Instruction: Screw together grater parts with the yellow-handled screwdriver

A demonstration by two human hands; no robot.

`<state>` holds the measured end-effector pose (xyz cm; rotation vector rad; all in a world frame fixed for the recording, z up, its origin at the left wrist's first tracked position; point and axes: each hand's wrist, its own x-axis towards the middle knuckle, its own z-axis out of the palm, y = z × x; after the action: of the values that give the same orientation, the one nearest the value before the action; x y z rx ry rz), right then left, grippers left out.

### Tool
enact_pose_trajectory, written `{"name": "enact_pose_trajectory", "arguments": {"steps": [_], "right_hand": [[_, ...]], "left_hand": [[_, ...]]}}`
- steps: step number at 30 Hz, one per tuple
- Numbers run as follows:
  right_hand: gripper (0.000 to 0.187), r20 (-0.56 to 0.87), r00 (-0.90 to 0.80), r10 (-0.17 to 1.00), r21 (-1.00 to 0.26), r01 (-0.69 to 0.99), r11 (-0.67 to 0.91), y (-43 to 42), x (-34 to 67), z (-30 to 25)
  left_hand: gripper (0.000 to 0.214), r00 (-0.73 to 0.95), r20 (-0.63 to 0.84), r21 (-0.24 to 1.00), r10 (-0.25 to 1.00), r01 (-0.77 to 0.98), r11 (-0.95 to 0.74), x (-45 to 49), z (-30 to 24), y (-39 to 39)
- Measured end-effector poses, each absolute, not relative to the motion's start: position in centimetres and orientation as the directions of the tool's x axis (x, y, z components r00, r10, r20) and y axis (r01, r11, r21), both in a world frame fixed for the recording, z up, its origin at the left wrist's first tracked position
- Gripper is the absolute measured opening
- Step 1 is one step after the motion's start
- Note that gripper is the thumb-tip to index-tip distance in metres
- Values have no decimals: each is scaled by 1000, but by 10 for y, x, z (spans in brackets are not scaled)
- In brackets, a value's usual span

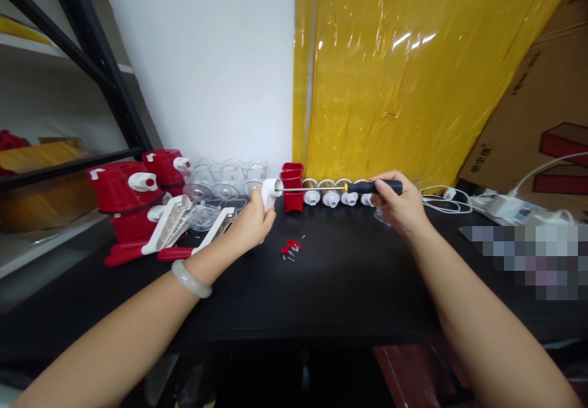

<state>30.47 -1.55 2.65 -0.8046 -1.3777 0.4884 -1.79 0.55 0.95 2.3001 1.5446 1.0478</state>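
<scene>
My left hand [252, 223] is closed around a white plastic part [269, 192], held up over the black table [321, 285]. My right hand [399, 206] grips a screwdriver [353, 188] by its black and yellow handle. The metal shaft lies level and its tip sits in the white part. A pale bangle [190, 279] circles my left wrist. On the table just below the hands lie small red pieces and loose screws [290, 249].
Red machine bodies with white handles [133, 203] stand at the left, clear plastic cups [225, 181] behind them. A red container [293, 186] and a row of white-capped parts [331, 193] line the back. White cables and a power strip [500, 207] lie right, near cardboard boxes.
</scene>
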Motion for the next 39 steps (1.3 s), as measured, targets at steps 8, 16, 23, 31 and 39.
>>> {"name": "enact_pose_trajectory", "arguments": {"steps": [8,16,23,31,39], "right_hand": [[26,843,270,466,-536,504,677,-45,296,29],[25,932,242,271,-363,612,703,-63,286,27],[27,906,262,331,-422,557,715,-60,286,26],[33,757,245,606,-650,387,654,-53,285,31],[34,720,218,659,-690,332,643,-44,287,33]], "left_hand": [[40,100,656,698,748,299,-651,-15,-2,15],[51,19,595,782,803,214,-585,-8,9,11],[38,-26,658,742,753,198,-641,-8,13,9],[35,-103,757,644,645,287,-709,-10,9,8],[40,-124,781,607,612,380,-698,-19,-4,25]]}}
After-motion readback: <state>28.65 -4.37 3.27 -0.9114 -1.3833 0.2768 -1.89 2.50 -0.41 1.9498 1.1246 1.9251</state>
